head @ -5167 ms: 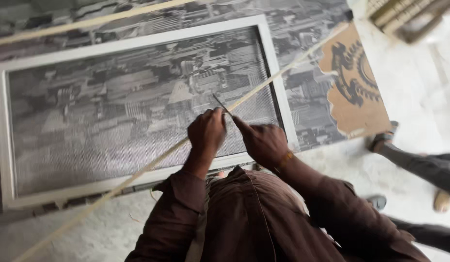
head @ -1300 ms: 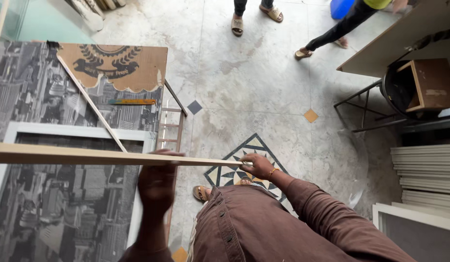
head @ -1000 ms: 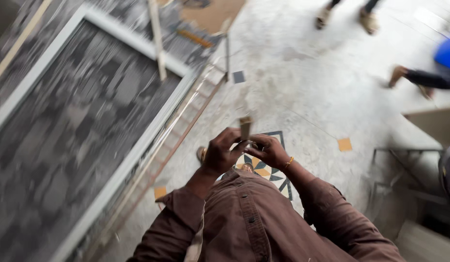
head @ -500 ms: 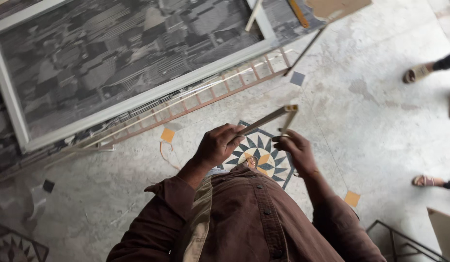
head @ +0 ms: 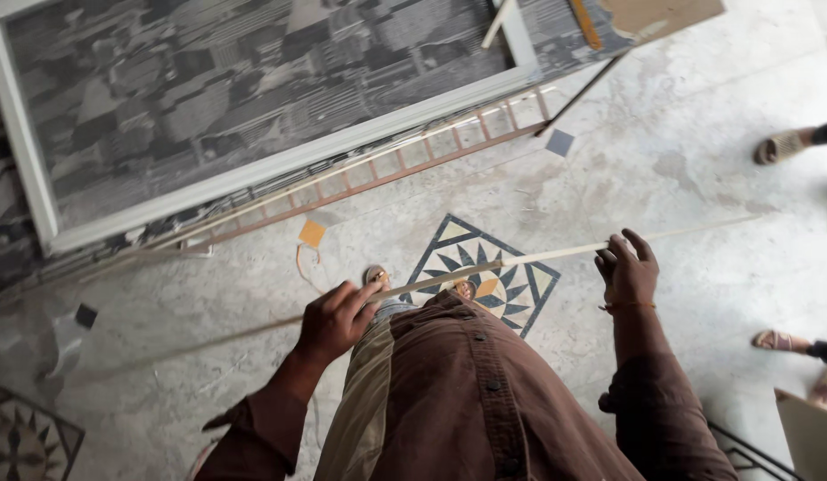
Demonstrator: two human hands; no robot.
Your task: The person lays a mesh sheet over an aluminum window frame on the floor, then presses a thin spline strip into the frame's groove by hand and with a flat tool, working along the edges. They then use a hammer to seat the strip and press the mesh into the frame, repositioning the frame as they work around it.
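Both hands hold one long thin wooden strip level in front of the person's waist, above the marble floor. Left hand is curled around the strip, thumb on top; right hand grips it farther along with bent fingers. Beyond them a grey picture in a white frame lies flat, a slatted wooden rail just beside its near edge.

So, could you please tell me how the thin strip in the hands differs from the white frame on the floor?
The thin strip is one slender pale length, held above the floor between the left hand and the right hand. The white frame is broader, lies flat, and borders a grey printed panel. Both are long and light-coloured.
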